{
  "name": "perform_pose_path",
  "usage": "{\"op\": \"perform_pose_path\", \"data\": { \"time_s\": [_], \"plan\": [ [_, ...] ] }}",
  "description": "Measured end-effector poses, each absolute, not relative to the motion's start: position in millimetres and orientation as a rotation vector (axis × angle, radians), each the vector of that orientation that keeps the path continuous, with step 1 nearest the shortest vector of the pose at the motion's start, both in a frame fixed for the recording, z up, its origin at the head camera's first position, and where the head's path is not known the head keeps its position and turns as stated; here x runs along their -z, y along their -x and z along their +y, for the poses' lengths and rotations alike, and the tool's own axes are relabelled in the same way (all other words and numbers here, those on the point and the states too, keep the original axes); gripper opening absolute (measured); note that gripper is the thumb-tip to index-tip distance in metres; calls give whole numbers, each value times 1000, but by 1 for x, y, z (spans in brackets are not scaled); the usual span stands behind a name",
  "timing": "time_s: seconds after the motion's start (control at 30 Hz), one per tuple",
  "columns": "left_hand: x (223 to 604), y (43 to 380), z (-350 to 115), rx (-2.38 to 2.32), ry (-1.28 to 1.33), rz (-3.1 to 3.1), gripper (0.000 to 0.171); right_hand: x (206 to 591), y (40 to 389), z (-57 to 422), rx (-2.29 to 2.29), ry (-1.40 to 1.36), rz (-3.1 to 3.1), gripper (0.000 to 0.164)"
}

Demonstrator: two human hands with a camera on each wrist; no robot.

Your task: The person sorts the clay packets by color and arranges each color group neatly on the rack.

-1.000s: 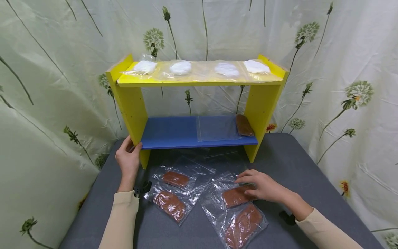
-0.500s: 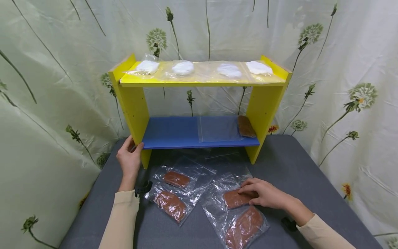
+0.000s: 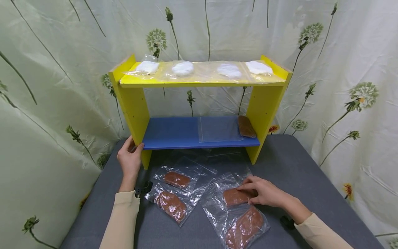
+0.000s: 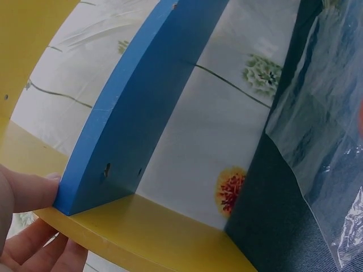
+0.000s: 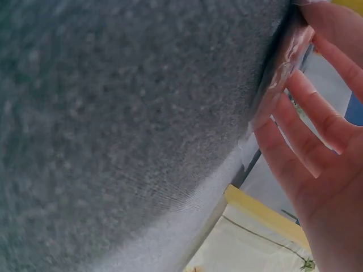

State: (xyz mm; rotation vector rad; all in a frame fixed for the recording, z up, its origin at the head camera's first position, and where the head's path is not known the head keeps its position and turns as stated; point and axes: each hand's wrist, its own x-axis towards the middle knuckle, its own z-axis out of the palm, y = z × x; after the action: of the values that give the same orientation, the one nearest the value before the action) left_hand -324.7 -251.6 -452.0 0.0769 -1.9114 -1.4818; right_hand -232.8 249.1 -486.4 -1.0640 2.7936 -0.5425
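Observation:
In the head view my left hand (image 3: 130, 160) grips the left side panel (image 3: 132, 110) of a small shelf unit, its thumb at the end of the blue shelf (image 3: 174, 133). The left wrist view shows the thumb on the blue board (image 4: 108, 141) and fingers behind the yellow panel (image 4: 147, 226). My right hand (image 3: 267, 192) holds the right end of a flat brown slab in a clear zip bag (image 3: 233, 197), thumb on the near side, fingers on the far side. In the right wrist view, fingertips meet the edge of this bagged slab (image 5: 281, 71).
Another bagged brown slab (image 3: 244, 228) lies just in front, partly overlapped. Two more, a far slab (image 3: 177, 179) and a near slab (image 3: 171, 205), lie left. One brown slab (image 3: 246, 126) sits at the blue shelf's right end. Several bagged white lumps (image 3: 182, 68) line the yellow top.
My right hand has come down from above the bagged brown slab onto its right end, its fingers closing around it. The left hand stays on the shelf unit. The view shifts slightly.

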Motion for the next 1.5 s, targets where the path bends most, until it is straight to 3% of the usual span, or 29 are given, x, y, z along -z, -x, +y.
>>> {"op": "perform_pose_path", "data": {
  "time_s": [0.3,0.9,1.07,1.5],
  "plan": [
    [453,324,-251,1476,-78,-1908,51,493,239,249,570,1175,2879,50],
    [452,325,-251,1471,-70,-1902,50,485,246,242,625,1025,2883,32],
    [452,325,-251,1475,-74,-1899,51,483,249,241,618,953,2895,34],
    [452,325,-251,1505,-38,-1871,51,487,260,237,611,1058,3067,25]
  ]
}}
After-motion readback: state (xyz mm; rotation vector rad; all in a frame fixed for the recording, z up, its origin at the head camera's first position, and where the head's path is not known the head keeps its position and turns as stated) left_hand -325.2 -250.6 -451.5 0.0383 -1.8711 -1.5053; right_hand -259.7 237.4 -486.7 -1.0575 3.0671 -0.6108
